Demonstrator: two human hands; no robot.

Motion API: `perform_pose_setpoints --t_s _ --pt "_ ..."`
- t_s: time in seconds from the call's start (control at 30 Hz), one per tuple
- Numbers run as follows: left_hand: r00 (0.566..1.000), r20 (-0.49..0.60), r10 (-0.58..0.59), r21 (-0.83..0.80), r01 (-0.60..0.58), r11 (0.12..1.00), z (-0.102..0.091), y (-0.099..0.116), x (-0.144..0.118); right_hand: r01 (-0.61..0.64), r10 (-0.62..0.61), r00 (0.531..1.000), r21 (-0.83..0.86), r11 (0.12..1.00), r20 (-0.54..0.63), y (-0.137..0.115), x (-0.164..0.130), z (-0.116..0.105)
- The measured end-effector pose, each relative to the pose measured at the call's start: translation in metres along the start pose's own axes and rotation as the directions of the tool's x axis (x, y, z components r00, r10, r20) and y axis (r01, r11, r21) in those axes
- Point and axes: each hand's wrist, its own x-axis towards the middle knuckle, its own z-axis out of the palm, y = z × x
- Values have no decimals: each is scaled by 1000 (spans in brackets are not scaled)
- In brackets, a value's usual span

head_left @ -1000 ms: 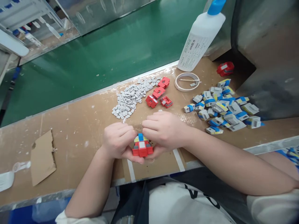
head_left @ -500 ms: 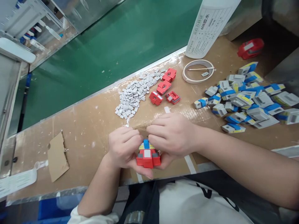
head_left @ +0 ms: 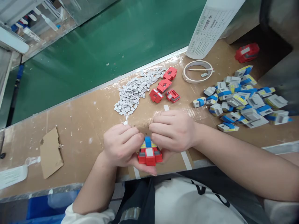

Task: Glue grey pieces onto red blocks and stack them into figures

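Near the surface (head_left: 77,124) edge, both hands are gripping the toy (head_left: 149,152): left hand (head_left: 120,144), right hand (head_left: 174,130). Fingers (head_left: 161,128) are closed around it; pressing squarely should be seating the blue part best.

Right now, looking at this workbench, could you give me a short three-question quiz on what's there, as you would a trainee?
1. True or false: both hands grip the red toy piece together.
2. Which lies nearest the green belt? A) the pile of small grey tiles B) the torn cardboard scrap C) the heap of blue, yellow and grey parts
3. Fill in: inside the white ring lies a thin ___.

Key
1. True: the left hand and right hand close their fingers on it from either side.
2. A.
3. Stick, beside a small grey bit.
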Motion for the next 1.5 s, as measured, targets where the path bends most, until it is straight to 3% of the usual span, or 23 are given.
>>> perform_pose_setpoints --t_s 0.23,0.43,0.63,0.87,1.07,1.5 --pt "994 -37 98 151 -91 984 -3 -9 -3 84 -82 997 -128 988 13 7 2 7" --pt "989 -67 133 90 -127 988 4 -14 -5 90 -74 993 -194 977 89 3 -4 11" --pt "993 -63 104 5 -104 995 8 -13 -5 73 -69 997 -165 984 28 0 -6 13" --pt "991 -61 120 6 -119 993 7 -10 -5 108 -85 987 -167 980 138 1 -6 9" --pt "991 -63 117 7 -117 993 5 -6 -2 98 -92 993 -81 992 76 1 -4 6" --pt "994 -47 99 12 -99 995 4 -4 -2 82 -72 984 -56 995 160 2 -7 7"
